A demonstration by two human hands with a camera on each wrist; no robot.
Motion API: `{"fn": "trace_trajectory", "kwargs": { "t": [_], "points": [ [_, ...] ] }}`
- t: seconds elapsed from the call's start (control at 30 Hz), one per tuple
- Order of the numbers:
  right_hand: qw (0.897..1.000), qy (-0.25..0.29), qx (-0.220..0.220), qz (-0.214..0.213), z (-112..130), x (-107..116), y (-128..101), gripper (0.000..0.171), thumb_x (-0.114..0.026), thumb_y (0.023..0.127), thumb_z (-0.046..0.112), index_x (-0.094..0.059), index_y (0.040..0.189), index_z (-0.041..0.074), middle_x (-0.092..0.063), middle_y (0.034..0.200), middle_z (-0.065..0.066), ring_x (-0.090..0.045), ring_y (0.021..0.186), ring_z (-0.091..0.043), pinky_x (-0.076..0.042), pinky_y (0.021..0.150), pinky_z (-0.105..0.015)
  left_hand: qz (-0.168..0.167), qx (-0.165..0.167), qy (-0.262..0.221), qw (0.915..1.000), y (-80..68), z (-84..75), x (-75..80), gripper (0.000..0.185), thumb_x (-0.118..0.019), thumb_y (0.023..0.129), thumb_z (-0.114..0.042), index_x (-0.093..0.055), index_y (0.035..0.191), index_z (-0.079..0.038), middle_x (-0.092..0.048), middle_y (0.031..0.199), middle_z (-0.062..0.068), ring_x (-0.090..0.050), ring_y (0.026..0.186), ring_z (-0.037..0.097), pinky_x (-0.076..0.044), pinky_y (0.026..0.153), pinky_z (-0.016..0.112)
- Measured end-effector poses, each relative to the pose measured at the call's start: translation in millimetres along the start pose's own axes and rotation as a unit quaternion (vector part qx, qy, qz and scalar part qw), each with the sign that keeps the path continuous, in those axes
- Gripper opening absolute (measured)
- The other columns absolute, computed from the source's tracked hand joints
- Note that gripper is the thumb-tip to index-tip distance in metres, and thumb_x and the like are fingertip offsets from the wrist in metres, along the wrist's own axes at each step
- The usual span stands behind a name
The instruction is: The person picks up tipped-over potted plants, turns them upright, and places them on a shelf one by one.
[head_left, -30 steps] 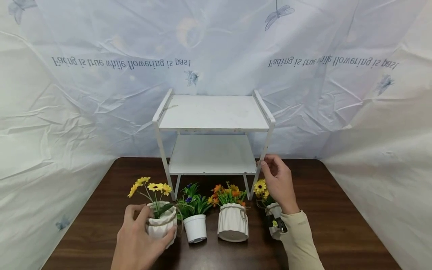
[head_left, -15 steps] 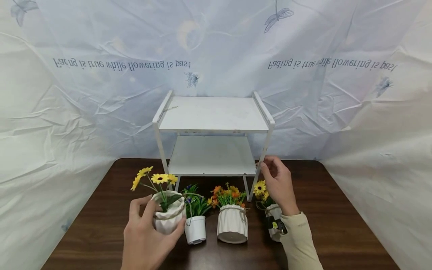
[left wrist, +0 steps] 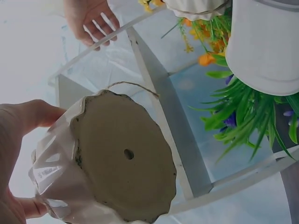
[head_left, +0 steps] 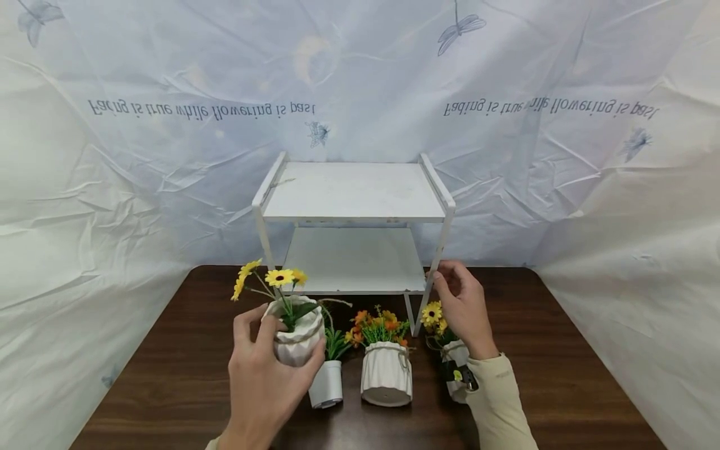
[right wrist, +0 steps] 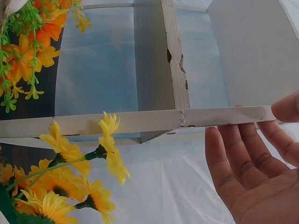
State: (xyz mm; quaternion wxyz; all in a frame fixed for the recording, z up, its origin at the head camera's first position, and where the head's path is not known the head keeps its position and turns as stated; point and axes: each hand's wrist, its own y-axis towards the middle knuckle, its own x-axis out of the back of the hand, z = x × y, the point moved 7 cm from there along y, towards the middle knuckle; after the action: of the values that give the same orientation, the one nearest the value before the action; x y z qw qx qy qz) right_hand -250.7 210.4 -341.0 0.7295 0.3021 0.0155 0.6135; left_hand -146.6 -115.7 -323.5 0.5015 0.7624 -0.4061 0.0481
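L hand (head_left: 264,381) lifts sunflower pot (head_left: 297,337) off table (head_left: 169,375), in front of shelf rack (head_left: 354,190).
Pot upright, long axis approx vertical, stems leaning slightly left, blooms up; base w/ drain hole faces the left wrist cam. L fingers + thumb curled round pot wall. R hand (head_left: 464,306) at rack's front-right leg (head_left: 435,275), thumb and fingers loosely bracketing it; firm grip – can't tell. On table: small white pot (head_left: 326,384), ribbed pot w/ orange flowers (head_left: 386,372), yellow-flower pot (head_left: 450,350) under R wrist.

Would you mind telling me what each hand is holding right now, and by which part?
The left hand grips the white ribbed pot of yellow flowers around its side wall, lifted off the table. The right hand holds the white shelf's front right leg.
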Motion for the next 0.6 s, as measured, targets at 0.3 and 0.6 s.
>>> {"fn": "trace_trajectory", "kwargs": {
  "t": [0.3,0.6],
  "points": [
    [1.0,-0.016,-0.008,0.004,9.8,1.3,-0.2,0.021,-0.054,0.107,0.014,-0.064,0.122,0.004,-0.069,0.109,-0.018,-0.062,0.083,-0.004,-0.054,0.073,-0.027,-0.006,-0.009,-0.03,0.9995,8.0,-4.9,-17.8,0.05,-0.095,0.064,-0.032,-0.06,0.088,-0.006,-0.052,0.126,0.025,-0.067,0.074,0.029,-0.056,0.054,0.038],
    [1.0,0.011,-0.003,0.006,-3.8,1.4,0.1,0.023,-0.054,0.107,0.023,-0.065,0.121,0.008,-0.068,0.109,-0.014,-0.064,0.086,-0.008,-0.057,0.079,-0.026,0.003,-0.016,-0.049,0.9987,16.0,-3.8,-42.0,0.049,-0.094,0.068,-0.031,-0.06,0.092,-0.005,-0.048,0.129,0.026,-0.069,0.086,0.035,-0.059,0.06,0.04]
  ]
}}
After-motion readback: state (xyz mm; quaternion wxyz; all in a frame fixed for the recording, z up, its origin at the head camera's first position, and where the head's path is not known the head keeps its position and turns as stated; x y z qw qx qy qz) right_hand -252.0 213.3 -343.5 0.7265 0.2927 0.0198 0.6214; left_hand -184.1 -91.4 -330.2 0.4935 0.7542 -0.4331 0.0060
